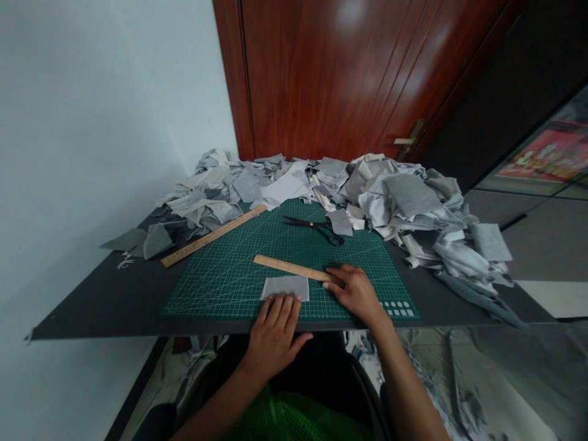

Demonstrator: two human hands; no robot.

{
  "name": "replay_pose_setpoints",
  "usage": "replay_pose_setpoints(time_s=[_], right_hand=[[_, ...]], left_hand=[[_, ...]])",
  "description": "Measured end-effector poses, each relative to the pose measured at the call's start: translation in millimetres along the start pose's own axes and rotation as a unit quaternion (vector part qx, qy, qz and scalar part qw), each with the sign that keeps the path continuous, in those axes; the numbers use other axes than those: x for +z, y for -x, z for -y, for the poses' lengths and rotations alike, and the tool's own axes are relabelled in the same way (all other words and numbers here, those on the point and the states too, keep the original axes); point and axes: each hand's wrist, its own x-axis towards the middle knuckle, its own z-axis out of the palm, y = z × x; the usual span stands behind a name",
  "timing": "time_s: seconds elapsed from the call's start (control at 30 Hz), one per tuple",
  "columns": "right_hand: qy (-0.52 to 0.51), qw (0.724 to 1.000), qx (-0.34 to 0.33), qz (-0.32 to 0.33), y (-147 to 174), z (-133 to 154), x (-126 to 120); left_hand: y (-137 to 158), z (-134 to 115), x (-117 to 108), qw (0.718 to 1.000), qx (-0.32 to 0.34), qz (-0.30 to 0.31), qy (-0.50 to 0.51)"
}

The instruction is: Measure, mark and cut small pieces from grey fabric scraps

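A small grey fabric rectangle lies near the front edge of the green cutting mat. My left hand rests on its lower edge, fingers stretched out flat and thumb apart. My right hand grips the right end of a short wooden ruler, thumb on the near side and fingers on the far side. The ruler slants just beyond the fabric, apart from it at the left. Black scissors lie farther back on the mat, blades pointing left.
A longer wooden ruler lies across the mat's left edge. Heaps of grey and white fabric scraps line the back and right of the dark table. A wooden door stands behind. More scraps litter the floor.
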Motion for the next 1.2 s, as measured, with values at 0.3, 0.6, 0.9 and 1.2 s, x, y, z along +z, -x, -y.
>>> replay_pose_setpoints(time_s=[0.3,0.6,0.9,1.2], right_hand=[[0.014,1.0,0.002,-0.003,-2.6,1.5,3.1],[0.104,0.993,0.047,0.022,-1.3,19.4,-4.1],[0.107,0.993,0.039,0.03,-3.8,17.8,3.0],[0.073,0.997,0.021,-0.004,-0.1,19.2,3.2]], left_hand=[[-0.3,-0.6,-0.9,1.0,-0.006,0.005,0.007],[0.2,-0.4,-1.2,1.0,-0.009,0.011,0.012],[0.1,-0.6,-0.4,1.0,-0.006,0.004,0.005],[-0.5,-1.2,-3.3,1.0,-0.008,0.012,0.005]])
